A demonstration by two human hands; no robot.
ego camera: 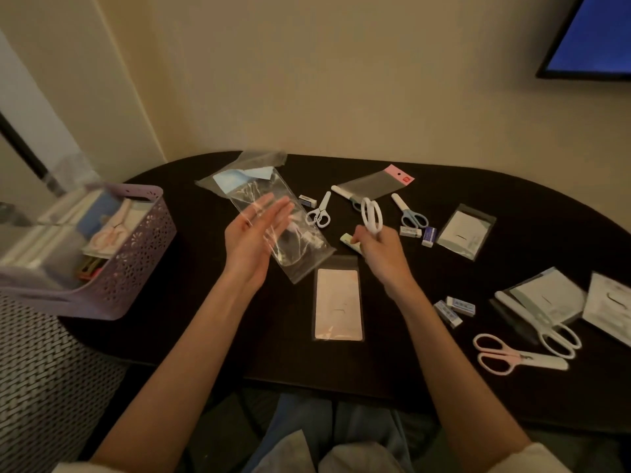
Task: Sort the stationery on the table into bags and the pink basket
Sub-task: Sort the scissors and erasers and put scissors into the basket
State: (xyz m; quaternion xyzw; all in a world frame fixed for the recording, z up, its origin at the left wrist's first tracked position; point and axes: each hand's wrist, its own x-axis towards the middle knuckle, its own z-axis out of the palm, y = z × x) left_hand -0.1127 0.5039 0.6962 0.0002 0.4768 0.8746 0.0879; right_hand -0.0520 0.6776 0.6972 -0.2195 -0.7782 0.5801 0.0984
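My left hand (254,238) is raised over the dark table (205,322), fingers straight, against a clear plastic bag (300,247) that slants up to a blue header. My right hand (379,249) grips white scissors (371,213) with the handles upward, and also holds a small green eraser (348,241). The pink basket (136,254) stands at the table's left end with packed bags and pink scissors inside.
A flat bag with a pink card (338,303) lies in front of me. Small white scissors (319,211), blue scissors (411,213), several erasers (456,308), pink scissors (512,356), white scissors (546,327) and more bags (466,232) are spread to the right.
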